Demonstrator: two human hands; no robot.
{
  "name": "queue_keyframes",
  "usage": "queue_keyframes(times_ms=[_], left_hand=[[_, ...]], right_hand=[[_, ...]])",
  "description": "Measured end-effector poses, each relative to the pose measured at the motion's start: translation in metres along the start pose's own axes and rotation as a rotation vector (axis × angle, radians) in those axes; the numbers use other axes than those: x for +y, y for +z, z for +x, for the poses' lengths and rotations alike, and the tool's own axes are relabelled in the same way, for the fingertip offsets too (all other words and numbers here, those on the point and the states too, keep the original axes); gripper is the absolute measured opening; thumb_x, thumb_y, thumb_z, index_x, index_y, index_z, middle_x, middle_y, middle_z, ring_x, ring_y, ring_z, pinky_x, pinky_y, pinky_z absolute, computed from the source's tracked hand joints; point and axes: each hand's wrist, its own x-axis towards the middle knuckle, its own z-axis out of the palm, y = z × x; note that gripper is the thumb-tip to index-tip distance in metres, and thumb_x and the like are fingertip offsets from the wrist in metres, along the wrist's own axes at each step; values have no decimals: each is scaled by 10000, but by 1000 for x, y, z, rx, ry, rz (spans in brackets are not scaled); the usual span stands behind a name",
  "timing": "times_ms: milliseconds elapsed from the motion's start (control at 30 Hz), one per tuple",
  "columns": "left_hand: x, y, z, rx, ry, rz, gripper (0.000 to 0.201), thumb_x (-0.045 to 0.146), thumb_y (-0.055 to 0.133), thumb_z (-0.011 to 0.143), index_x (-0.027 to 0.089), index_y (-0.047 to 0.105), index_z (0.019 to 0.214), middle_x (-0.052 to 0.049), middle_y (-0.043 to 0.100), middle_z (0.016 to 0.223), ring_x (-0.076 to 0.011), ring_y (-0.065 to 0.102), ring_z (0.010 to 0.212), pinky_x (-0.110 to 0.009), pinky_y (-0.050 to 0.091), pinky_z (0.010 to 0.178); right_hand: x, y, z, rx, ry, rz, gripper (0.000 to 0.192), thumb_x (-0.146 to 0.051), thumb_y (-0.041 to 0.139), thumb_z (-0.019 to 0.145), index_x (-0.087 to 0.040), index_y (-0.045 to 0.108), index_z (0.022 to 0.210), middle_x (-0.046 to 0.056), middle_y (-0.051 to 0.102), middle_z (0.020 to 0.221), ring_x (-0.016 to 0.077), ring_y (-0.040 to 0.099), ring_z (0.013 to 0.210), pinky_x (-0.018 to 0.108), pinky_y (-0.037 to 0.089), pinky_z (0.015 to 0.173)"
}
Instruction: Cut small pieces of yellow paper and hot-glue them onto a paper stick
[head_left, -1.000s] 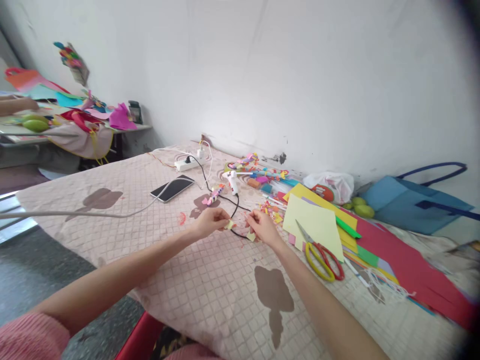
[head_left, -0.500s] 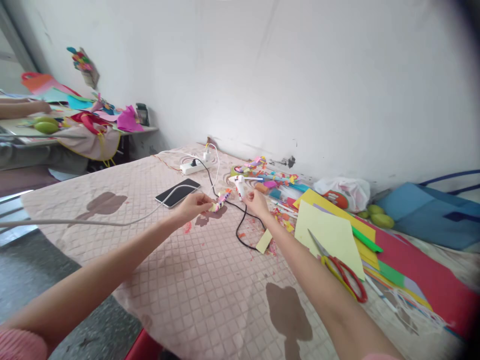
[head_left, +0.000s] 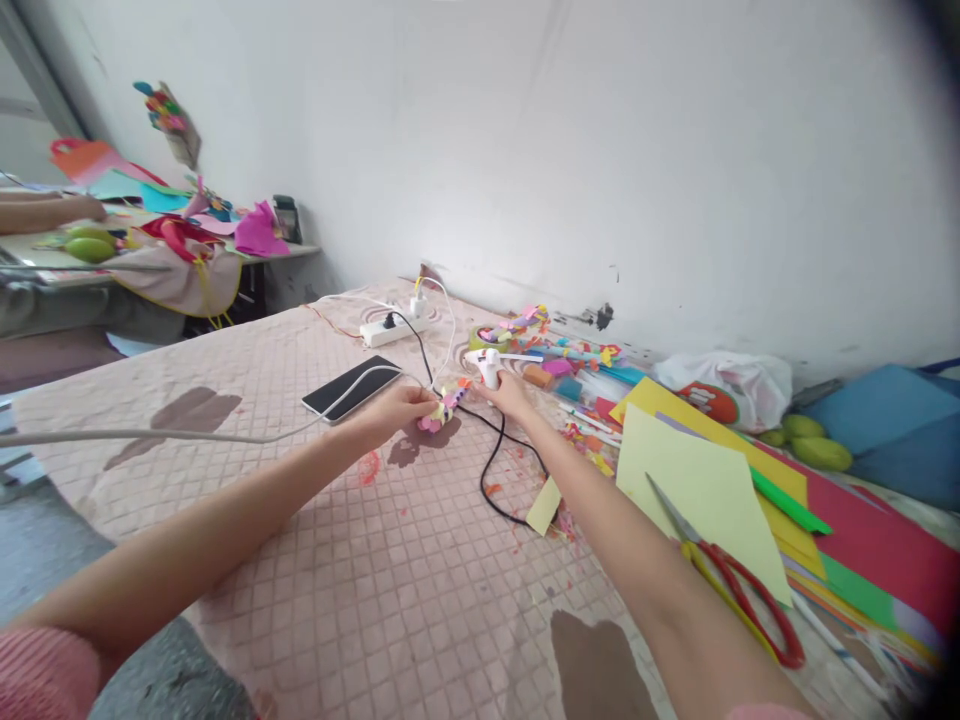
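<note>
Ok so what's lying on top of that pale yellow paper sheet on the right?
Red and yellow scissors lie on the pale yellow paper sheet, blades pointing up the sheet. Beneath it, a darker yellow sheet and a green strip stick out; the rest is covered.

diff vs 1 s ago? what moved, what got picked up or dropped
Both hands moved away from the person, up the table. The right hand left the small yellow paper scrap on the cloth and now has its grip on the white glue gun. The left hand moved to the small colourful paper craft, pinching a piece against it. Unchanged: the phone, power strip, scissors and paper sheets.
</note>
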Motion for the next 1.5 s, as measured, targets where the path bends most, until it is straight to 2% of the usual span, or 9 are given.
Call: queue_keyframes(times_ms=[233,433,600,733,933,1200,1267,1367,1500], left_hand=[[-6,0,8,-39,-40,-74,207,328,612,732,124,582,728,-36,612,614,-80,506,508,-180,352,462],[-13,1,12,-17,-44,-129,200,307,603,742,110,565,730,-48,599,603,-76,501,491,-183,352,455],[-8,7,7,12,-71,-174,167,282,610,727,121,566,737,-36,590,609,-73,502,488,-189,379,465],[-1,13,-3,-27,-105,-214,155,280,617,721,141,552,701,-24,581,587,-78,507,482,-192,389,463],[3,21,-22,-181,-116,-301,173,302,634,720,150,551,720,-22,620,651,-78,546,512,-205,430,530],[14,28,-41,-193,-201,-424,196,262,701,662,120,592,742,-75,654,863,-136,617,790,-274,463,792],[12,26,-43,-181,-179,-377,172,258,685,672,123,590,719,-73,650,864,-137,611,800,-264,462,771],[4,21,-43,-141,-142,-211,157,279,642,700,136,588,736,-47,632,781,-115,585,695,-216,439,603],[-1,16,-41,-61,-108,-27,185,318,603,730,160,576,822,4,565,645,-64,455,485,-178,264,405]], right_hand=[[-2,2,-1,60,92,160,226,-375,657,631,-162,606,687,62,630,690,237,602,731,296,447,640],[-17,17,-3,142,215,469,318,-408,421,810,-160,561,953,71,655,803,189,638,693,268,493,551],[-31,24,-7,115,264,700,269,-412,492,792,-177,546,912,65,661,797,192,657,726,274,529,563],[-34,19,-18,102,304,810,207,-388,542,768,-196,533,845,44,654,756,195,660,725,295,546,585],[-35,6,-41,83,354,911,157,-350,594,739,-214,523,768,20,644,688,193,658,676,304,556,568],[-46,-14,-70,70,407,1020,192,-363,611,722,-197,527,771,19,642,667,187,653,614,285,544,488],[-45,-22,-77,72,392,1050,214,-369,635,703,-198,542,791,17,649,696,189,655,658,283,552,510],[-40,-32,-83,113,378,1048,204,-350,647,689,-206,552,798,10,652,714,192,652,687,280,553,514],[-33,-39,-86,176,419,1033,187,-352,646,683,-209,555,761,1,631,684,176,635,645,261,535,471]])
